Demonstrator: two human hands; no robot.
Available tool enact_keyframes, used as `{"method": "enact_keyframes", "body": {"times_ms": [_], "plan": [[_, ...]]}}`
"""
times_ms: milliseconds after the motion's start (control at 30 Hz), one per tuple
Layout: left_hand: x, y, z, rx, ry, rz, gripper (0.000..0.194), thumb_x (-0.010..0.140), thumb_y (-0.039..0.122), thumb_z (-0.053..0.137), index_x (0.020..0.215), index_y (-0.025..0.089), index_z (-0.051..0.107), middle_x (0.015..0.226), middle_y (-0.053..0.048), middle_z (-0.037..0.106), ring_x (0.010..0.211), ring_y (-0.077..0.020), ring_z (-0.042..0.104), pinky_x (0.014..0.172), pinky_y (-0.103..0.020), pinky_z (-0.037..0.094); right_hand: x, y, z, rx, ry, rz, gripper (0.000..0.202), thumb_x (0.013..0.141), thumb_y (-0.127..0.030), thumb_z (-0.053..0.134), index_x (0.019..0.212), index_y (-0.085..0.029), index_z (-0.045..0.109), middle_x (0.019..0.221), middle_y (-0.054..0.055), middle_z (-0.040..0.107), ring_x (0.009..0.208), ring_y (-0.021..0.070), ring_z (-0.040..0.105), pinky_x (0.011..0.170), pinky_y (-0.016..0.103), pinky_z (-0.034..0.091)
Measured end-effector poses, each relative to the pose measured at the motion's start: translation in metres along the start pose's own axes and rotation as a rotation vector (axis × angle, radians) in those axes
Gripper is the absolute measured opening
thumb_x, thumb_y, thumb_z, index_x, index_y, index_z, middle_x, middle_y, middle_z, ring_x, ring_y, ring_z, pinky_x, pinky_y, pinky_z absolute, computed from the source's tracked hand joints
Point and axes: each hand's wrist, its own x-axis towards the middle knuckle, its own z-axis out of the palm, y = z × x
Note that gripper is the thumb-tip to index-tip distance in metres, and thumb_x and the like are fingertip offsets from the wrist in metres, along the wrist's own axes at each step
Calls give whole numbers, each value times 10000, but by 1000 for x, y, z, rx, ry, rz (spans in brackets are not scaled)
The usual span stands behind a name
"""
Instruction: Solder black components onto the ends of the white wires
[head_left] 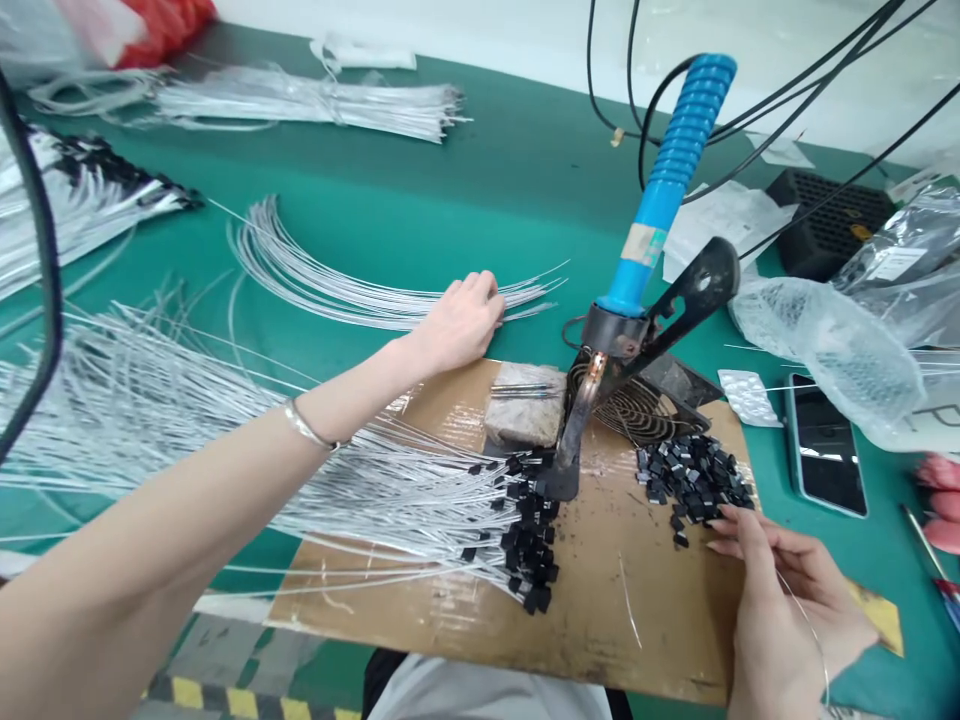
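Observation:
My left hand (465,318) reaches across to a curved bundle of thin white wires (322,275) on the green table, its fingers closed on the wires near their right ends. At the lower right, my right hand (795,590) has its fingertips at the edge of a pile of small black connectors (694,480). A thin strand of solder wire (806,630) runs through that hand. Between the hands stands a soldering iron (667,180) with a blue handle, tip down. White wires with black connectors (529,540) on their ends lie beneath my left forearm.
Under the work lies a brown cardboard sheet (600,620). A pale block (525,405) sits beside the iron, near a round fan grille (626,400). A phone (825,445) and clear plastic bags (832,350) are at right. Another wire bundle (315,100) lies at the back.

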Motion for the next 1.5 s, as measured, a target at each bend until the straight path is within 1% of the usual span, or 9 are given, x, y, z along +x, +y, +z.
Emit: {"method": "enact_keyframes", "body": {"times_ms": [200,333,467,733,933,1167,1300,1400,1500], "plan": [[-16,2,-1,-24,29,15,252,908,-21,479,997,90,687,1265,-291,663,1203,-430,653,998,-593,523,0,2,-1,-31,-40,-20,461,692,-542,1000,732,-176,723,824,41,812,622,113,740,640,185,632],[-25,-12,-22,-143,139,-53,191,966,90,503,983,158,681,1228,-204,725,1125,-332,709,970,-506,565,-1,2,0,-49,-58,-59,457,723,-551,983,726,-178,718,800,48,811,617,119,736,625,191,626],[-27,-18,-43,-296,252,-165,118,970,249,603,908,203,693,993,-100,806,938,-261,770,825,-405,609,-2,1,0,-39,-54,-40,487,687,-579,992,718,-183,711,789,45,807,632,112,741,640,168,621],[-39,-3,-64,-687,422,-349,105,813,294,800,794,191,790,833,-61,829,792,-211,768,784,-360,620,-4,-1,4,-52,-46,-28,513,658,-605,992,710,-179,710,769,55,800,624,130,730,618,200,617],[-53,9,-85,-800,415,-339,58,802,247,780,753,215,779,639,3,751,611,-158,691,652,-336,596,-2,1,1,-57,-47,-43,535,655,-632,985,704,-178,707,762,62,798,620,141,725,610,220,615],[-63,17,-101,-723,473,-357,60,810,272,837,780,233,803,812,-17,832,800,-229,777,824,-421,650,-3,1,1,-52,-59,-41,532,659,-617,992,709,-172,706,765,71,794,617,157,729,586,240,618],[-56,18,-99,-725,420,-363,110,864,285,743,784,211,737,704,-14,772,658,-178,711,698,-358,627,-3,-1,1,-25,-65,-28,539,638,-613,1004,709,-173,701,767,58,790,601,151,727,566,232,616],[-62,22,-115,-698,361,-366,126,871,279,719,780,192,716,669,-11,734,585,-129,612,583,-285,538,-3,-2,-2,20,-62,-25,534,681,-604,988,810,-178,693,743,19,776,556,137,706,556,235,606],[-79,25,-143,-730,76,-293,155,789,292,776,680,184,756,576,-7,692,519,-121,583,480,-231,456,-6,-4,-6,100,-58,-23,481,796,-613,914,874,-190,698,676,-32,713,503,107,633,508,217,550]]}}
